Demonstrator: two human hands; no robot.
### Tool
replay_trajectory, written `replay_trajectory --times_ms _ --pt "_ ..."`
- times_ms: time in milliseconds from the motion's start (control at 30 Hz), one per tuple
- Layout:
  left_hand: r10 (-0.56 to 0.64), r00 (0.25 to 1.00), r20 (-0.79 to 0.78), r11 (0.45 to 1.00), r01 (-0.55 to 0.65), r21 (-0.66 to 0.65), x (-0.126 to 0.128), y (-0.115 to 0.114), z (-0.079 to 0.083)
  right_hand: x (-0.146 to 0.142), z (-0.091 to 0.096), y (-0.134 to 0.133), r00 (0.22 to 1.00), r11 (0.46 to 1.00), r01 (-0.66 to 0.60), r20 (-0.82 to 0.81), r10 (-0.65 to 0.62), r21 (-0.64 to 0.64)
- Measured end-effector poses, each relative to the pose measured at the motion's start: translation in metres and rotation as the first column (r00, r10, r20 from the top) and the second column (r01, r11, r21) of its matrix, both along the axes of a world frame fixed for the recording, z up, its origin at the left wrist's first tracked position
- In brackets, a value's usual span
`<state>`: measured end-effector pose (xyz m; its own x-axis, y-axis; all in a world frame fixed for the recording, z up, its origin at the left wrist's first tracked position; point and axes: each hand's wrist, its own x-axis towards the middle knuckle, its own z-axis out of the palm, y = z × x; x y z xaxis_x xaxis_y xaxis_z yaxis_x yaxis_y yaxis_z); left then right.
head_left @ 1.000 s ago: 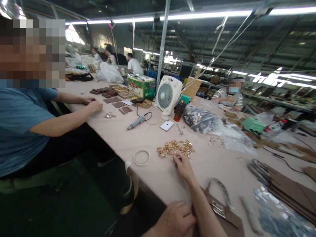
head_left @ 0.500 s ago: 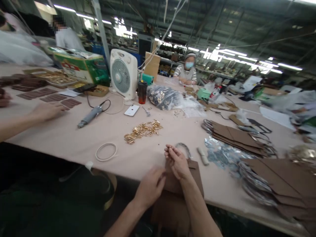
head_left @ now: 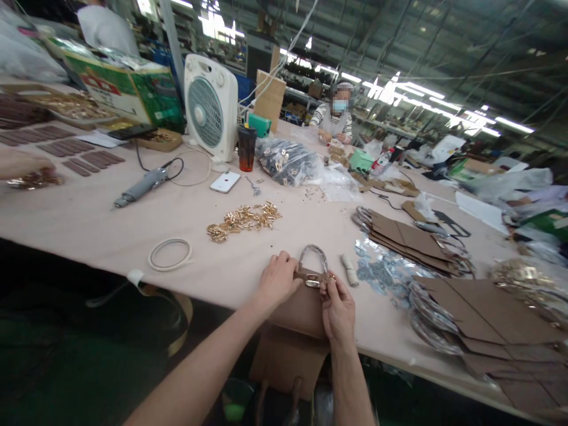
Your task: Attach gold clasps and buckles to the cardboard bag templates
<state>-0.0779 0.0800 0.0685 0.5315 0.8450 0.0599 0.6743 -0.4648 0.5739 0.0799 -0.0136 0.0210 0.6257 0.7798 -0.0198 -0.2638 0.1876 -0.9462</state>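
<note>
A: What lay to the left of the left hand?
B: On the surface [head_left: 231,263], a grey power tool [head_left: 142,186] sat far off, then a ring of tape [head_left: 190,255] nearer, then a pile of gold metal parts [head_left: 244,220] just beyond the hand.
A: And the left hand [head_left: 278,281] itself?
B: It was curled over the top left corner of a brown bag [head_left: 296,310], gripping it. The bag lay between the two hands, at the near edge, its plastic-wrapped handle [head_left: 316,247] standing up and its clasp [head_left: 312,282] facing the person.
A: The right hand [head_left: 331,283]?
B: Its fingertips were pinched together at the right foot of the handle, apparently on a small gold part [head_left: 332,276]; the fingers hid most of it.
A: So which step was in hand?
B: Fitting or adjusting that part, I'd judge, while the left hand steadied the bag. The next move seemed to call for a firm left hold and fine fingertip lining-up on the right.
A: Anything further right?
B: A pale roll [head_left: 349,270] just beside the right hand, then bluish scraps [head_left: 381,272], then stacked brown bags [head_left: 492,313] well apart from it.
</note>
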Motion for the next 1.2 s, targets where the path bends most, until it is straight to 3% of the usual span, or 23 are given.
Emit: replay_trajectory --times_ms 100,200,267,367,433,500,600,700,867,1067,1200 --pt "-0.025 0.999 0.031 1.000 0.026 -0.013 -0.003 0.003 -0.002 0.000 -0.001 0.001 1.000 1.000 -0.007 0.012 0.007 0.006" --pt "0.018 0.982 0.188 1.000 -0.014 -0.026 -0.011 0.000 -0.010 0.001 -0.003 0.001 0.997 1.000 0.012 0.078 -0.013 0.013" --pt "0.134 0.935 0.327 0.988 -0.102 -0.112 -0.014 -0.003 -0.015 0.000 -0.004 0.001 0.984 1.000 0.031 0.177 -0.029 -0.004" --pt "0.361 0.807 0.468 0.911 -0.200 -0.360 -0.014 -0.009 -0.020 -0.004 -0.002 -0.001 0.945 0.998 0.026 0.326 -0.007 -0.054" --pt "0.423 0.727 0.540 0.856 -0.127 -0.500 -0.010 -0.013 -0.024 -0.008 0.003 -0.004 0.929 0.996 -0.002 0.368 0.035 -0.091" --pt "0.446 0.632 0.633 0.803 0.029 -0.595 -0.007 -0.017 -0.028 -0.013 0.009 -0.005 0.925 0.993 -0.014 0.377 0.057 -0.117" --pt "0.536 0.456 0.710 0.719 0.193 -0.667 -0.005 -0.022 -0.034 -0.025 0.017 -0.007 0.929 0.989 -0.026 0.363 0.077 -0.143" --pt "0.589 0.367 0.720 0.685 0.245 -0.686 -0.006 -0.023 -0.039 -0.038 0.021 -0.008 0.929 0.984 -0.066 0.350 0.121 -0.166" --pt "0.570 0.357 0.740 0.741 0.165 -0.651 -0.008 -0.023 -0.042 -0.054 0.022 -0.003 0.923 0.978 -0.053 0.363 0.126 -0.203" --pt "0.459 0.434 0.775 0.819 0.131 -0.559 -0.009 -0.025 -0.040 -0.058 0.024 0.004 0.930 0.975 -0.060 0.344 0.132 -0.213" --pt "0.428 0.509 0.746 0.859 0.026 -0.511 -0.012 -0.028 -0.039 -0.064 0.024 0.005 0.933 0.978 -0.029 0.345 0.100 -0.205"
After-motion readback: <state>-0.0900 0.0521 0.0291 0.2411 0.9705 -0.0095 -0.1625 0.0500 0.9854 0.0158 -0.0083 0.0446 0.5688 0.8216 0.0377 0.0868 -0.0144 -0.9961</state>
